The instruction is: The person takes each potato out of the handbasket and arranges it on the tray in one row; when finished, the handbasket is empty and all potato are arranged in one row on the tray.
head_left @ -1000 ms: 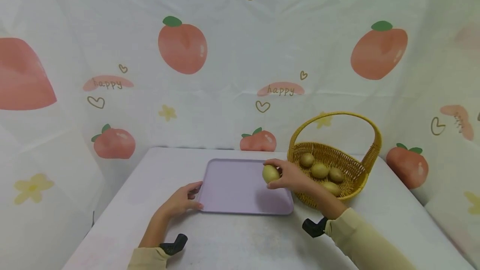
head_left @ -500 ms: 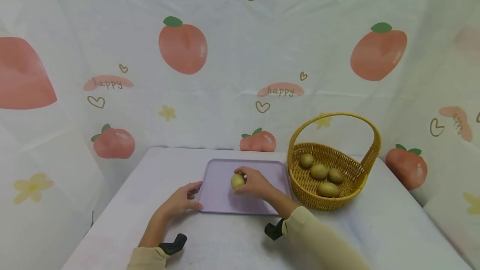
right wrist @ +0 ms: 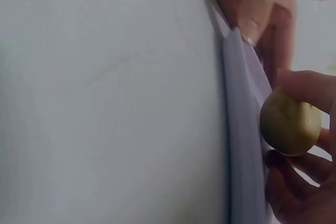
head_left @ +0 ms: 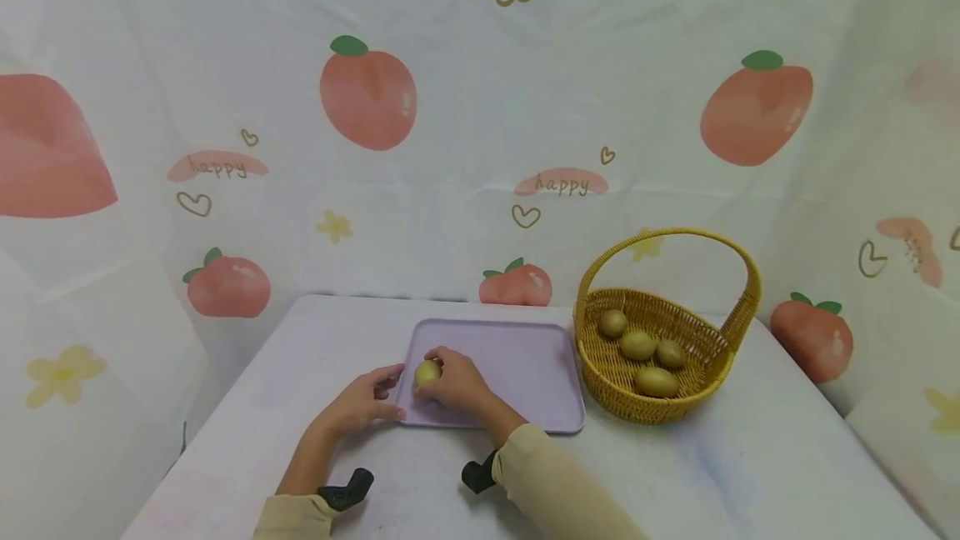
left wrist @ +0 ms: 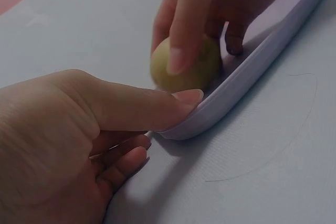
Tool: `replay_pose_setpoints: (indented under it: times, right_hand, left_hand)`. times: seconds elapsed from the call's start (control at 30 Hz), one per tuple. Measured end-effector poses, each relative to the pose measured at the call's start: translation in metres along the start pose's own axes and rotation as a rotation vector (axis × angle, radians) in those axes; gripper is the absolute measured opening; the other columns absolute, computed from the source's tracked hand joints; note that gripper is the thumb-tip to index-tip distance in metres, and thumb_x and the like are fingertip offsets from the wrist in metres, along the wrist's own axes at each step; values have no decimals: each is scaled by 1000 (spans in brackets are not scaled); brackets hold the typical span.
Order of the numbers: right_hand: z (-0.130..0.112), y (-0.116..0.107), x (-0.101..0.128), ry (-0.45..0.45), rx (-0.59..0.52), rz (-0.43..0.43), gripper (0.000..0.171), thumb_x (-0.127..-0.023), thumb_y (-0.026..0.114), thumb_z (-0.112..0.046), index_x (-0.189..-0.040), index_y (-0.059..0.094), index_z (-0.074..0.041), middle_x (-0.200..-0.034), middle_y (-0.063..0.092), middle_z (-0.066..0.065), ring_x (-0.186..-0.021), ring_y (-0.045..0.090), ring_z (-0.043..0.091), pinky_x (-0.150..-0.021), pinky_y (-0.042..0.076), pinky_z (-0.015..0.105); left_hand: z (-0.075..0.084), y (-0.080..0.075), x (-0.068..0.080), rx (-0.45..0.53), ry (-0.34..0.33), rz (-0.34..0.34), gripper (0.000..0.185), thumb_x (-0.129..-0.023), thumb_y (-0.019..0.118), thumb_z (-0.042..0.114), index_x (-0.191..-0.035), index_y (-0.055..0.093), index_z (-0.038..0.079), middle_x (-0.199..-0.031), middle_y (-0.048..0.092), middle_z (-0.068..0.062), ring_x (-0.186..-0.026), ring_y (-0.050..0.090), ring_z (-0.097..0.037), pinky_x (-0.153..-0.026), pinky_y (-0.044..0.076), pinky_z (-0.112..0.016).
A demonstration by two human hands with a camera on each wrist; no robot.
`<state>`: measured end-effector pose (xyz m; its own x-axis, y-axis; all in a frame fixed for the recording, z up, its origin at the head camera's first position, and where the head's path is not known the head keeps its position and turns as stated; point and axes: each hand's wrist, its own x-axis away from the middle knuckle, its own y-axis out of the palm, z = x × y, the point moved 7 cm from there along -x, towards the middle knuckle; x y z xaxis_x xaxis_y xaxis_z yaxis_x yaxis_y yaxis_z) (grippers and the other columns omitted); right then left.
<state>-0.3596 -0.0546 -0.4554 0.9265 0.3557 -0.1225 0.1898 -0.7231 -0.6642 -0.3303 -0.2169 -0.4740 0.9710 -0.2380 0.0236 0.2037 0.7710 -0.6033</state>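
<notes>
– Where is the small yellow-green oval fruit [head_left: 427,372]?

– At the left end of the flat lilac plastic tray [head_left: 525,357], low over its surface or on it; the views do not settle which. The right hand [head_left: 453,383] pinches it between curled fingers [left wrist: 184,35] and thumb.

– And the left hand [head_left: 358,402]?

– It holds the tray's left rim, thumb on top of the edge, fingers curled beneath, just beside the fruit.

– What lies around them?

– The tray sits on a white cloth-covered table [head_left: 750,457]. Just right of it stands a woven yellow wicker basket [head_left: 660,407] with a hoop handle, holding four more fruits [head_left: 639,345].
</notes>
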Motion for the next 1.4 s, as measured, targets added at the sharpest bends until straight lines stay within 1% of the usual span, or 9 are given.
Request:
replay_pose_setpoints:
  times: [0.17, 0.33, 0.47, 0.6, 0.67, 0.77, 0.9, 1.07, 1.4]
  right_hand:
    - [-10, 8, -1, 14, 35, 17, 58, -71, 85, -32, -121, 63, -11, -101, 66, -2, -81, 55, 12, -69, 47, 27]
    - [-13, 12, -2, 39, 99, -1, 65, -73, 84, -36, -129, 60, -14, -105, 67, -2, -81, 55, 12, -67, 47, 29]
    - [-11, 10, 1, 21, 111, -13, 73, -73, 84, -38, -135, 56, -13, -114, 66, 3, -95, 60, 16, -78, 50, 34]
    - [-4, 3, 9, 6, 89, -14, 75, -74, 84, -37, -138, 53, -12, -121, 64, 7, -111, 59, 21, -93, 49, 40]
    - [1, -2, 14, 16, 72, -20, 74, -75, 84, -35, -138, 52, -12, -122, 63, 8, -112, 58, 22, -95, 48, 42]
    - [6, -10, 24, 18, 34, -35, 73, -76, 83, -32, -138, 51, -12, -123, 62, 10, -104, 61, 21, -89, 51, 40]
    - [12, -26, 40, 7, -12, -59, 70, -78, 82, -28, -139, 51, -12, -125, 60, 13, -92, 62, 20, -79, 53, 36]
    - [20, -55, 60, -32, -14, -74, 65, -80, 80, -23, -138, 53, -10, -124, 60, 13, -98, 60, 23, -79, 51, 37]
    - [27, -138, 87, -208, 75, -10, 47, -84, 76, -14, -128, 60, -7, -112, 64, 11, -96, 64, 27, -80, 54, 42]
  left_hand:
    - [0, 0, 0, 25, 40, -25, 80, -72, 84, 12, -141, 46, -3, -142, 46, -24, -118, 54, -40, -100, 42, -53]
    - [0, -1, 0, 28, 28, -21, 81, -72, 85, 13, -142, 46, -1, -143, 45, -24, -118, 53, -41, -100, 42, -53]
    - [0, 0, -1, 36, 23, -26, 82, -72, 85, 13, -143, 45, -1, -141, 47, -25, -118, 54, -42, -101, 42, -53]
    - [1, 0, -1, 28, 28, -25, 81, -73, 85, 13, -142, 45, -3, -139, 48, -26, -117, 54, -42, -100, 42, -53]
    - [1, 0, -1, 23, 25, -20, 81, -73, 84, 13, -142, 46, -2, -139, 49, -26, -117, 54, -42, -100, 42, -53]
    - [1, 0, -1, 18, 18, -10, 80, -72, 84, 12, -141, 47, -2, -136, 52, -25, -115, 55, -41, -100, 43, -53]
    - [-1, 1, 0, 25, 4, -3, 80, -71, 85, 12, -141, 47, -1, -135, 53, -24, -115, 55, -40, -99, 43, -53]
    - [-1, 2, 0, 23, -6, -4, 81, -71, 85, 12, -141, 46, -2, -139, 48, -25, -118, 54, -41, -100, 42, -53]
    - [3, 1, 3, 21, -3, -14, 81, -72, 84, 11, -142, 45, -4, -141, 46, -26, -118, 53, -42, -101, 42, -53]
